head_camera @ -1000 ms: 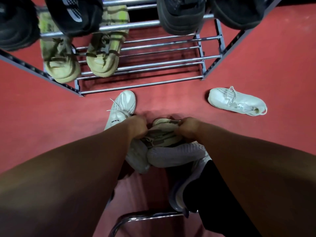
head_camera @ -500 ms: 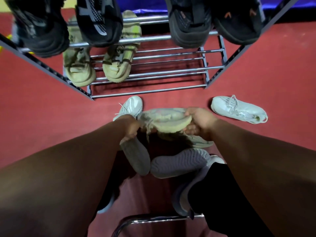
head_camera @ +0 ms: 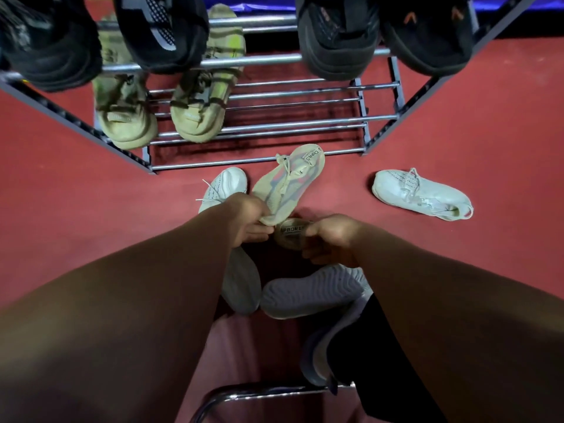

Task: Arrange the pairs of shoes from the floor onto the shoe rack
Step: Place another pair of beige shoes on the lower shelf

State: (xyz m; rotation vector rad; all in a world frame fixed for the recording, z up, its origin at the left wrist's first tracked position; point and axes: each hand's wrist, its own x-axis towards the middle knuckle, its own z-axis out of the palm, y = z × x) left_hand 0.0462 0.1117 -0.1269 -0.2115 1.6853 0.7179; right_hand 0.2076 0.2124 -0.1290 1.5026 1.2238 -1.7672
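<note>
Looking down over red floor [head_camera: 76,209] toward shoe rack [head_camera: 274,125]. Gripping beige knit shoe [head_camera: 290,181] at its near end with left hand [head_camera: 248,221], fingers curled round the edge; shoe tilted, apparently off the floor, far end with lettered pull tab overlapping the rack's front bottom bar. Holding second beige shoe [head_camera: 291,236] in right hand [head_camera: 331,239], fingers curled under and round it, lettered tab showing between the two hands; rest of that shoe covered, floor contact not readable. One white sneaker [head_camera: 224,186] on the floor just left of the raised shoe, partly hidden by left forearm; other white sneaker [head_camera: 421,193] lying well apart to the right, near the rack's right post. Olive pair [head_camera: 125,117] on left half of a lower shelf, toes toward camera. Four black shoes [head_camera: 335,38] on the tier above, toes overhanging the front bar. Own feet in grey shoes [head_camera: 311,294] just below the hands; chrome chair tube [head_camera: 259,392] at bottom edge.
</note>
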